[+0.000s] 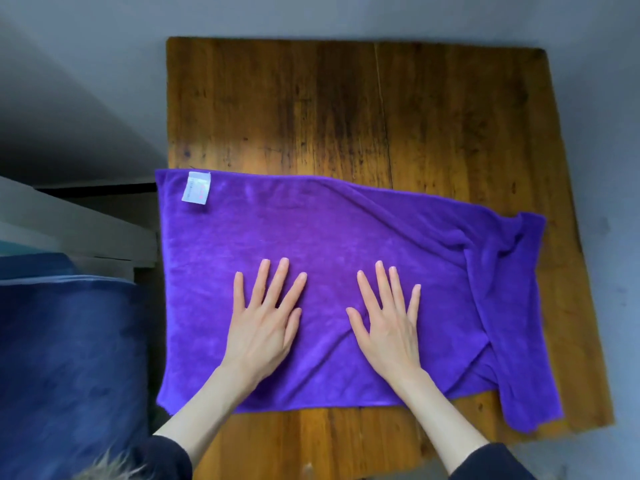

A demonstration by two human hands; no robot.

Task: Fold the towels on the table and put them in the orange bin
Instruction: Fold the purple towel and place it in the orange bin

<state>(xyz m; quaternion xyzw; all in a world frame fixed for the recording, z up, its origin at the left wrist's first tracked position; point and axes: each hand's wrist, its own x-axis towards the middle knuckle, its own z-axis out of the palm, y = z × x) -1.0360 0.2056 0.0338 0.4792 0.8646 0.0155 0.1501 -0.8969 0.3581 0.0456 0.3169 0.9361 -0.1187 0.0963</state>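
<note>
A purple towel (346, 265) lies spread across the near half of a wooden table (346, 109), its long side running left to right. Both of the person's hands rest flat on its middle, palms down. The left hand (263, 323) sits left of centre with fingers straight and fanned apart, pressing the cloth; the right hand (388, 323) sits just beside it to the right, apart from it, fingers likewise straight and spread. Neither hand pinches or curls round any fabric.

The left part of the towel is smooth, and its left edge hangs slightly past the table's left side. A white care label (196, 187) lies at the far left corner. The right part is rumpled, with folds bunched up and a flap trailing toward the table's near right corner. A few creases run from between the hands toward the near edge.

Dark sleeves (491, 462) cover both forearms near the bottom of the view. To the left of the table stands a blue upholstered seat (69, 358), and behind it a pale shelf or ledge (76, 223). The far half of the table shows bare, worn wood with a long crack in it. Grey floor (346, 15) surrounds the table
</note>
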